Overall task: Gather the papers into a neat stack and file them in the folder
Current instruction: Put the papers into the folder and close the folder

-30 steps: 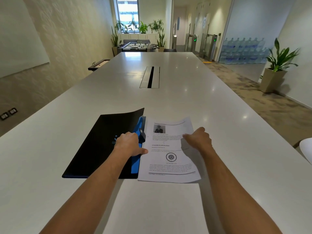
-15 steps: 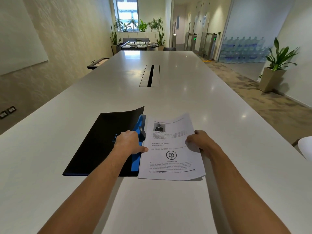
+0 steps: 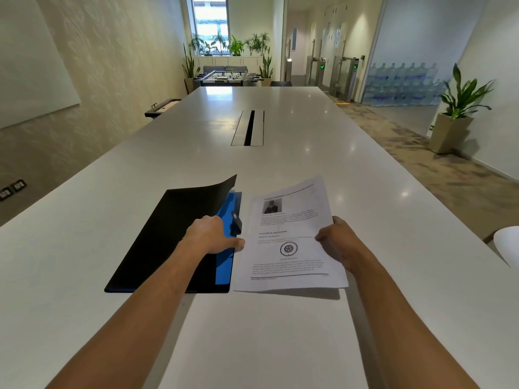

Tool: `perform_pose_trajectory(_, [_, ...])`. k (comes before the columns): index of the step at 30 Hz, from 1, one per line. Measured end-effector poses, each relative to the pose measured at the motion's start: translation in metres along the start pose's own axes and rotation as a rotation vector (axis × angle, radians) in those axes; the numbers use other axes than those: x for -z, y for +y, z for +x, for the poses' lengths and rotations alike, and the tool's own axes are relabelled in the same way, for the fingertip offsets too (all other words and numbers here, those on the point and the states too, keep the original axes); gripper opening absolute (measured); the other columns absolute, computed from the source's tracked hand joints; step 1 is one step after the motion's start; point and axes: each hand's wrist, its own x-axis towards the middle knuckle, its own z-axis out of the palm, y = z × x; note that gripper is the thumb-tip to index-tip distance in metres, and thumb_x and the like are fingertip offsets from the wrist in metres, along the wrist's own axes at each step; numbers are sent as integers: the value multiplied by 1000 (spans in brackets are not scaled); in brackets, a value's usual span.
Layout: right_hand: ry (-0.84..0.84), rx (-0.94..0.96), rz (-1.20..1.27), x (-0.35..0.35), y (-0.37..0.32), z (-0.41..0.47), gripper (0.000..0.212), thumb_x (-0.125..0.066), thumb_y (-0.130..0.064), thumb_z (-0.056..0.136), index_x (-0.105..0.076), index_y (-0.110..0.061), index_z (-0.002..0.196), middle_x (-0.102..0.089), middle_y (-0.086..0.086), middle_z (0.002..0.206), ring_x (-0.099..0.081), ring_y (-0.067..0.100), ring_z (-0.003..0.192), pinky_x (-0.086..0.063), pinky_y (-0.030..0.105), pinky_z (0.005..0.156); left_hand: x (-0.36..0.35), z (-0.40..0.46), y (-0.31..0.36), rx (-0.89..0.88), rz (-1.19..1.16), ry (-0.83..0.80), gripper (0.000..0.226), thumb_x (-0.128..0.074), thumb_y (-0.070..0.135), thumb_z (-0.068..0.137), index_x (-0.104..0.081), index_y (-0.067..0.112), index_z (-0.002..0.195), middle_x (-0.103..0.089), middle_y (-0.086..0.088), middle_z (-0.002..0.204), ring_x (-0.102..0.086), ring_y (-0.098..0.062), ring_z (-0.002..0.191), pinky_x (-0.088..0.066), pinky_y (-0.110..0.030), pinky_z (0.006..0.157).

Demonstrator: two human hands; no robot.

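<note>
Fingers of my right hand (image 3: 337, 242) are curled around the right edge of the papers (image 3: 289, 237), thumb on top of the printed page, gripping the sheaf about halfway along its length. That edge is raised off the table (image 3: 309, 332), with a shadow showing under the near right corner, while the left edge lies lower, just beside the folder (image 3: 168, 237). The papers run lengthwise away from me, leaning slightly to the right at the far end, with the small portrait photo at the far top and the footer line nearest me, so the text reads upright from where I stand. My left hand (image 3: 210, 234) lies palm down on the open folder, fingers flat and close together, the thumb reaching toward the left edge of the papers; it presses rather than grips. The folder sits to the left of the papers, its long axis also pointing away from me, black cover opened out to the left with the far corner curling up, blue inner panel (image 3: 226, 248) exposed along the spine with a dark clip (image 3: 236, 223) on it. Farther along the table is a cable slot (image 3: 248, 127).
</note>
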Motion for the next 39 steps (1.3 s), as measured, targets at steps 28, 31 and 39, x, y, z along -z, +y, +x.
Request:
perform_pose_trajectory(28, [233,385,-82,-77,-31,-26,34,-47,-3,90,-36,-24,113,-53,-18,90,-59,7,74,-42,10,45,38,-13,-5,-16,-125,81,8,-51,12,94,-57,11,100,-62,-8,98,-62,-20,80,-48,-24,63])
perform_pose_trajectory(31, [185,381,-110,-86,-29,-29,33,-48,-4,89,-36,-23,113,-54,-15,90,-59,6,74,-42,8,40,38,-13,0,-23,-134,77,5,-53,14,94,-56,13,96,-62,-5,91,-63,-17,75,-46,-21,57])
perform_pose_trajectory(39, [73,305,-311,-123,-12,-24,43,-55,-5,88,-30,-28,115,-47,-4,102,-51,11,66,-39,12,38,34,-15,16,-87,-141,64,10,-56,20,93,-51,20,84,-67,-2,98,-61,-10,62,-39,-13,46])
